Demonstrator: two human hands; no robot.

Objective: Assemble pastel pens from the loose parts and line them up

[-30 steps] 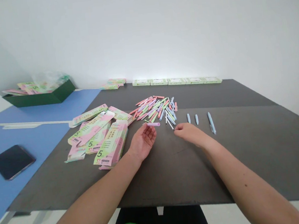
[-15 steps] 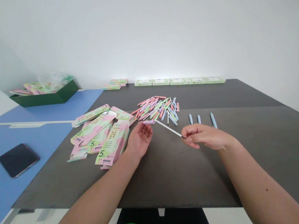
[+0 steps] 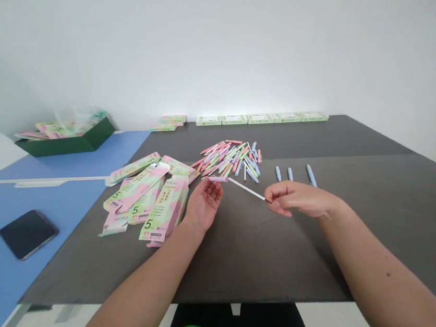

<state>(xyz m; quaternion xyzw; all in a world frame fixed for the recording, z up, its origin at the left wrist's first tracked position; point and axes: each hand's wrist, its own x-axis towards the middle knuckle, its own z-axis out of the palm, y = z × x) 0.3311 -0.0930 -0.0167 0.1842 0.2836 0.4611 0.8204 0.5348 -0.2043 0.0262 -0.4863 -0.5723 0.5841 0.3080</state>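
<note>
My left hand (image 3: 205, 201) is closed at the fingertips on a purple pen barrel (image 3: 219, 179), which points right. Between thumb and fingers my right hand (image 3: 295, 198) pinches the dark-tipped end of a thin white pen refill (image 3: 248, 189). The refill's far end meets the open end of the purple barrel; whether it is inside cannot be made out. Behind the hands lies a pile of pen parts (image 3: 229, 157) in pink, purple, green and blue. Beyond my right hand are two short blue pen pieces (image 3: 278, 174) and a longer blue pen piece (image 3: 311, 175).
Pink-and-green cartons (image 3: 162, 212) lie heaped left of my left hand. Green boxes (image 3: 260, 119) line the dark table's back edge, beside a small stack of cartons (image 3: 168, 122). On the blue surface at left are a phone (image 3: 28, 234) and a dark green box (image 3: 62, 144) with packaging.
The purple barrel has shifted slightly to the right, and less of the white refill shows between the hands. Both hands are almost still.
</note>
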